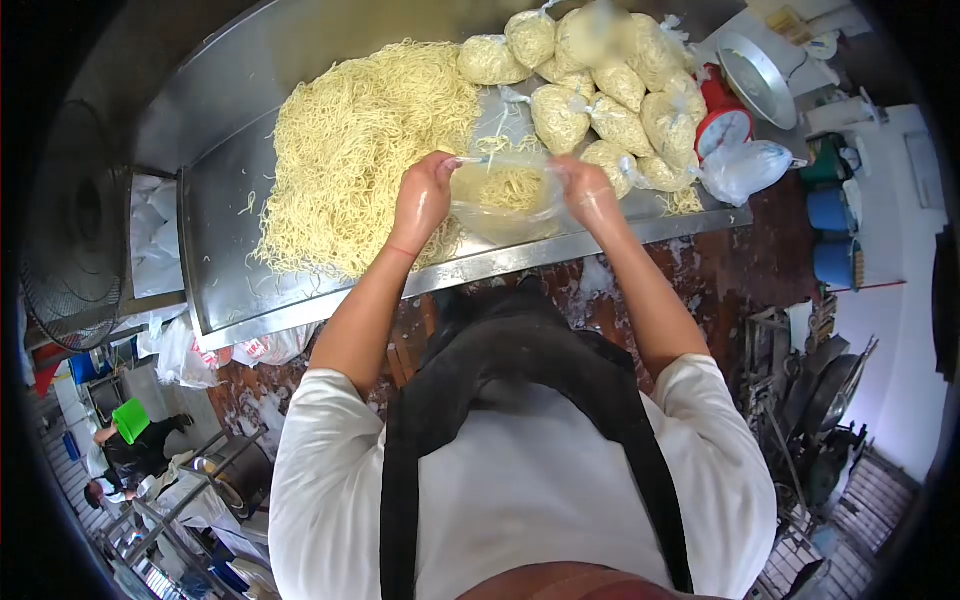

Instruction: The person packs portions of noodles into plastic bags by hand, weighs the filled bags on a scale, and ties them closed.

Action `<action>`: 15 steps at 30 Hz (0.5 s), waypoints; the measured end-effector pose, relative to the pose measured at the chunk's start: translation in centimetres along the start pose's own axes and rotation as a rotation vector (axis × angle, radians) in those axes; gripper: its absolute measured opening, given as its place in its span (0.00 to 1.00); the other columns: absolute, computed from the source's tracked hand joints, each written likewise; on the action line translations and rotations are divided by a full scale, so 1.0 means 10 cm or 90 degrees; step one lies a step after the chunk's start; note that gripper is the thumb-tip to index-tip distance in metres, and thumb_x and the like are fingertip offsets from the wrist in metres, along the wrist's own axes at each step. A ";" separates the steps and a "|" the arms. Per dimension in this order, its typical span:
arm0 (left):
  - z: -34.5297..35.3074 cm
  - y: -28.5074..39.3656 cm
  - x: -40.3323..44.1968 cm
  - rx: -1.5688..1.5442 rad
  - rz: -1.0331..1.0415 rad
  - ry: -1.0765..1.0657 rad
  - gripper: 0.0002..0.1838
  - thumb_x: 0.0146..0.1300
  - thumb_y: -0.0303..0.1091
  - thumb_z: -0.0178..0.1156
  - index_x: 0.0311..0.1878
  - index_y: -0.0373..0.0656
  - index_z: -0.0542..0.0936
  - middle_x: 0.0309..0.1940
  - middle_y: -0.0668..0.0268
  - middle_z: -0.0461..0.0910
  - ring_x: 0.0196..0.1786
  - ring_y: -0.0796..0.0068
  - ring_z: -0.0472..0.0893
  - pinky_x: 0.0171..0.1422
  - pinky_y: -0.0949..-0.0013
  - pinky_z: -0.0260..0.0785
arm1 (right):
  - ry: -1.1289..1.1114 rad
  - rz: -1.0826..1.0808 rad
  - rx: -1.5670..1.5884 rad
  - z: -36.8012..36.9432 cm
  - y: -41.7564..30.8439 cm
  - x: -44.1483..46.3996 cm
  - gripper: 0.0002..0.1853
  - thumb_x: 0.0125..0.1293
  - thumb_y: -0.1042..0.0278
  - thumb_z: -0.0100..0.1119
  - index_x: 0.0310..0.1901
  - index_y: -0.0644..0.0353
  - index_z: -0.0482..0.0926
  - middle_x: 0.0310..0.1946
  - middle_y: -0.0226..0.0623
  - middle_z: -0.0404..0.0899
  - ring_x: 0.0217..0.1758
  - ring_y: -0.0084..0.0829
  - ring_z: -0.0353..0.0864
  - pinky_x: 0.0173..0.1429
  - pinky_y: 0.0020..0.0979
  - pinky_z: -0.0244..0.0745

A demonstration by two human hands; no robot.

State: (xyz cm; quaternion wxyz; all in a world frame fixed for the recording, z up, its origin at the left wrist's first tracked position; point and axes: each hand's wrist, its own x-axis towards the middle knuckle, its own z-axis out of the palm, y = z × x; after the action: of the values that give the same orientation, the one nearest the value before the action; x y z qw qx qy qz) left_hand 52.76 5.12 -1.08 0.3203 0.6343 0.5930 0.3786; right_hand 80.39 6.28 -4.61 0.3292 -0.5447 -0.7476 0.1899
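Note:
Between my hands hangs a clear plastic bag [511,208] with some pale yellow noodles in its lower part. My left hand [428,187] is closed on one upper corner of the bag, and my right hand [587,190] is closed on the other. The bag's top edge is stretched between them, over the front rim of the metal table. Just beyond my left hand lies a large heap of loose noodles [365,150]. Several tied bags of noodles [560,120] are piled beyond my right hand.
The steel table [228,228] has a raised front rim and a high back wall. At its right stand a red dial scale [724,130] with a metal pan [757,80] and a knotted plastic bag [748,172]. A fan [72,230] is at far left. Another person [140,455] is in the lower left background.

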 end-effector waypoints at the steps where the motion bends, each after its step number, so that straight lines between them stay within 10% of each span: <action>1: 0.03 0.06 -0.03 -0.006 0.022 0.014 0.12 0.71 0.34 0.54 0.41 0.36 0.83 0.34 0.46 0.83 0.37 0.45 0.82 0.44 0.56 0.74 | -0.006 0.018 -0.032 -0.08 -0.09 0.01 0.11 0.63 0.74 0.58 0.46 0.56 0.83 0.34 0.55 0.83 0.38 0.53 0.83 0.43 0.46 0.77; 9: 0.13 0.11 -0.01 -0.022 0.034 0.028 0.13 0.72 0.35 0.53 0.42 0.35 0.82 0.34 0.47 0.83 0.37 0.47 0.83 0.44 0.58 0.74 | -0.175 0.148 -0.199 -0.03 0.15 -0.32 0.14 0.68 0.73 0.54 0.53 0.61 0.80 0.32 0.48 0.83 0.29 0.45 0.81 0.37 0.39 0.77; 15: 0.03 0.40 -0.17 -0.072 -0.047 0.016 0.14 0.72 0.35 0.53 0.43 0.35 0.82 0.30 0.46 0.82 0.34 0.51 0.83 0.42 0.59 0.73 | -0.078 0.171 0.089 -0.82 -0.38 -0.09 0.16 0.68 0.74 0.53 0.56 0.61 0.79 0.39 0.54 0.84 0.43 0.47 0.85 0.48 0.36 0.78</action>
State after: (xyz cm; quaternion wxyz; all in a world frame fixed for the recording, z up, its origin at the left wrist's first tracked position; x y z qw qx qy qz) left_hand 55.02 3.05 2.04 0.3622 0.5880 0.5976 0.4074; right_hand 83.70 3.52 3.40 0.2914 -0.6031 -0.6718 0.3165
